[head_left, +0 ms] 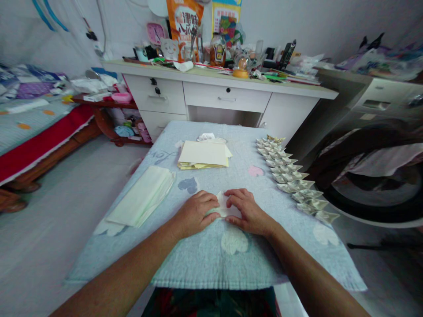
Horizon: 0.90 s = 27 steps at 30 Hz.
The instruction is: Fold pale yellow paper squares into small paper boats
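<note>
Left grip (200, 211) and right grip (246, 210) close in on a small sheet of paper (222, 206) from either side, fingers bent and thumbs along its near edge; whether either one truly pinches it, I cannot tell. The sheet lies near the middle of the cloth-covered counter (198, 268), whitish and thin-looking, narrowing toward the far end. Fingers cover both its sides, so its full outline and any creases are hard to make out.

The cloth is pale blue with a soft, slightly nubbly weave, a stitched near hem and heart shapes in white, grey-blue and pink. Beyond the hands sits a squared stack of cream paper (203, 153), its lower layers yellower and uneven at the edges, partly hiding a crumpled white item (206, 137). To the left, a long pale-green paper bundle (140, 196) lies at a slant, its leaves loose along the right side. Down the right runs a row of folded paper pieces (289, 176), sharp-pointed and crowded together, greyish white, the farthest one yellowish with dark marks; their overlap blurs where one piece ends and another begins
</note>
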{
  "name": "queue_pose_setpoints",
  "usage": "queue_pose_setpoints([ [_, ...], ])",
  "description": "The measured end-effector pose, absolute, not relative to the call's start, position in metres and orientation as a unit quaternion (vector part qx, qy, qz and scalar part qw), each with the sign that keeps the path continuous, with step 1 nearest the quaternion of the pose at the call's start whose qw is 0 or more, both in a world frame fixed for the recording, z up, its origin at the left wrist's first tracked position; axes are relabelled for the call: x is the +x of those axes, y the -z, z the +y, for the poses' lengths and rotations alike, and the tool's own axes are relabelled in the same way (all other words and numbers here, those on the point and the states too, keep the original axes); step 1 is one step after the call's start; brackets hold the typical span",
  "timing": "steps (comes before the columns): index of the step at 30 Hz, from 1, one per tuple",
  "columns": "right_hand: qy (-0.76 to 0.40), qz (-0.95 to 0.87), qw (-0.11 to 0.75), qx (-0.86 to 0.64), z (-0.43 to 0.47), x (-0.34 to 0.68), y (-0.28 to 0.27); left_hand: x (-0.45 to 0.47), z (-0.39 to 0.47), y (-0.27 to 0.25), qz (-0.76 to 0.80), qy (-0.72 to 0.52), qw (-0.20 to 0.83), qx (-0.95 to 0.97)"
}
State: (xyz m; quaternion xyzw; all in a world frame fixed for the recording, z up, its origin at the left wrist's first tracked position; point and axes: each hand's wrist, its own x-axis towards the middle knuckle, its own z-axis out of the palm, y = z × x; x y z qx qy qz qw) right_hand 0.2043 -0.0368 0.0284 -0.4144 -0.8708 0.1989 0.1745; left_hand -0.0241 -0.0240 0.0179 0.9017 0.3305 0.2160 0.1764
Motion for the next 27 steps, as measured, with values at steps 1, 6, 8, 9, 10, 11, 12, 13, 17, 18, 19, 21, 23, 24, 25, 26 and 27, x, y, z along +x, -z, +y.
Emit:
queue_pose_setpoints([
  [1, -0.201, -0.870, 0.176, -0.415, -0.036, 0.204, -0.028, -0.024, -0.024, -0.017, 0.331, -0.219, 0.170, 0.902],
  [6, -0.198, -0.866, 0.188, -0.418, -0.036, 0.204, -0.028, -0.023, -0.023, -0.012, 0.333, -0.235, 0.143, 0.902],
  [8, -0.186, -0.869, 0.194, -0.416, -0.037, 0.203, -0.028, -0.023, -0.025, -0.012, 0.333, -0.228, 0.140, 0.904],
  [9, -0.178, -0.871, 0.198, -0.414, -0.038, 0.203, -0.028, -0.023, -0.026, -0.013, 0.333, -0.222, 0.140, 0.906],
  [10, -0.169, -0.872, 0.203, -0.411, -0.038, 0.202, -0.028, -0.023, -0.027, -0.014, 0.334, -0.215, 0.141, 0.907],
  [11, -0.162, -0.874, 0.207, -0.408, -0.038, 0.201, -0.028, -0.023, -0.028, -0.015, 0.336, -0.209, 0.141, 0.907],
  [12, -0.157, -0.876, 0.210, -0.404, -0.037, 0.200, -0.028, -0.023, -0.029, -0.015, 0.338, -0.205, 0.140, 0.908],
  [13, -0.155, -0.878, 0.211, -0.400, -0.037, 0.199, -0.027, -0.022, -0.030, -0.014, 0.341, -0.205, 0.137, 0.907],
  [17, -0.163, -0.878, 0.216, -0.396, -0.035, 0.198, -0.023, -0.021, -0.029, -0.008, 0.352, -0.230, 0.134, 0.898],
  [18, -0.164, -0.874, 0.221, -0.401, -0.035, 0.198, -0.022, -0.021, -0.028, -0.007, 0.358, -0.236, 0.142, 0.892],
  [19, -0.165, -0.869, 0.226, -0.408, -0.035, 0.199, -0.021, -0.021, -0.028, -0.007, 0.365, -0.240, 0.152, 0.886],
  [21, -0.166, -0.859, 0.231, -0.426, -0.035, 0.199, -0.020, -0.021, -0.027, -0.007, 0.383, -0.246, 0.173, 0.873],
  [23, -0.166, -0.850, 0.231, -0.442, -0.036, 0.200, -0.019, -0.020, -0.027, -0.009, 0.398, -0.249, 0.189, 0.862],
  [24, -0.167, -0.847, 0.230, -0.449, -0.036, 0.200, -0.019, -0.020, -0.027, -0.010, 0.404, -0.249, 0.194, 0.859],
  [25, -0.168, -0.844, 0.229, -0.455, -0.035, 0.200, -0.019, -0.020, -0.026, -0.011, 0.410, -0.247, 0.198, 0.856],
  [26, -0.170, -0.841, 0.228, -0.460, -0.035, 0.200, -0.019, -0.020, -0.026, -0.011, 0.416, -0.244, 0.200, 0.853],
  [27, -0.173, -0.838, 0.226, -0.465, -0.035, 0.200, -0.019, -0.020, -0.025, -0.012, 0.422, -0.241, 0.200, 0.851],
])
